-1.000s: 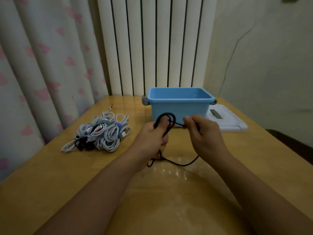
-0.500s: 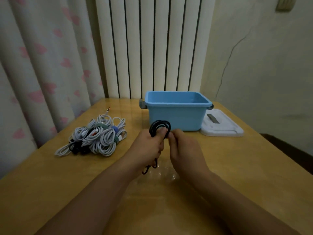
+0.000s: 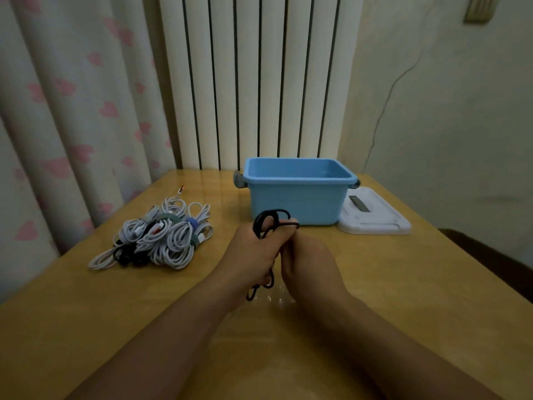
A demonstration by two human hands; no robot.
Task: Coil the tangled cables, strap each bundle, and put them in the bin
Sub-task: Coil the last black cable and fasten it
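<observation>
You are holding a black cable (image 3: pixel 269 219) at the centre of the frame, above the wooden table (image 3: pixel 403 284). Your left hand (image 3: pixel 251 249) is gripping the coiled loops, which are sticking up above its curled fingers, while a short tail is hanging out below between your palms. Your right hand (image 3: pixel 308 264) is pressing close against the left one, its fingers curled and pinching the cable near the top of the coil. Just beyond your hands, the open blue bin (image 3: pixel 297 197) is standing at the centre of the frame, and a white lid (image 3: pixel 375 217) is lying flat beside it on the right. At centre left, a pile of white and black cables (image 3: pixel 161 235) is lying on the table, well apart from your hands. A pink-patterned curtain (image 3: pixel 72 111) is hanging at upper left.
</observation>
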